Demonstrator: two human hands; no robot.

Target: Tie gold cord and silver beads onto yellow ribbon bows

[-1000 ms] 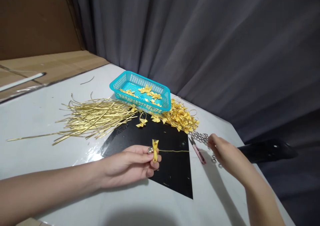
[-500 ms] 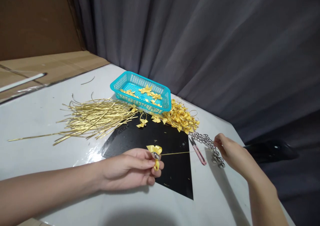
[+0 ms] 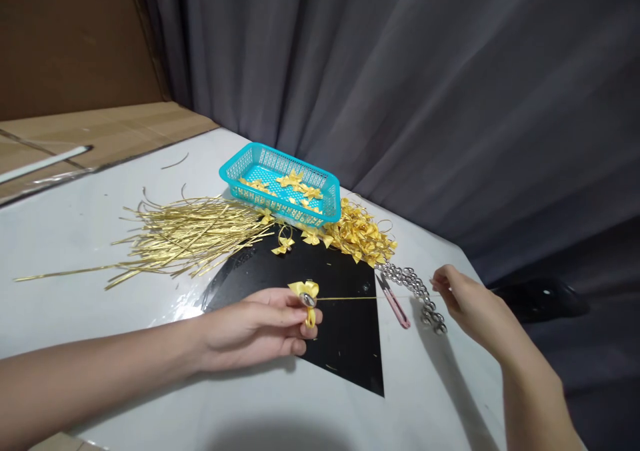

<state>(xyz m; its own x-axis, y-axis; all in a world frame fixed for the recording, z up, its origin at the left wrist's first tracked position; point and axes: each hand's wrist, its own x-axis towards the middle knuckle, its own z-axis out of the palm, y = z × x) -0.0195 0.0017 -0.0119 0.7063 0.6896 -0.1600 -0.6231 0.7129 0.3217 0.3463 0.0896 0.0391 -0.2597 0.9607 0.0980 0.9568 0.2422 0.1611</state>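
Observation:
Over the black sheet (image 3: 345, 344), my left hand (image 3: 270, 324) pinches a yellow ribbon bow (image 3: 306, 290) with a round silver bell (image 3: 307, 300) on its front. A thin gold cord (image 3: 347, 298) runs taut from the bow to the right. The cord's far end is between the closed fingertips of my right hand (image 3: 457, 298), raised beside the silver bells (image 3: 415, 284). Pink-handled snips (image 3: 395, 302) lie between the hands, their blades toward the bell pile.
Behind the sheet stands a blue basket (image 3: 280, 204) with yellow bows. Many gold cords (image 3: 190, 234) lie left of it, a heap of yellow bows (image 3: 363, 231) right of it. A grey curtain (image 3: 375, 91) hangs beyond the table.
My left hand has moved slightly up and left with the bow. My right hand has shifted a little to the right, and the cord between them is nearly level.

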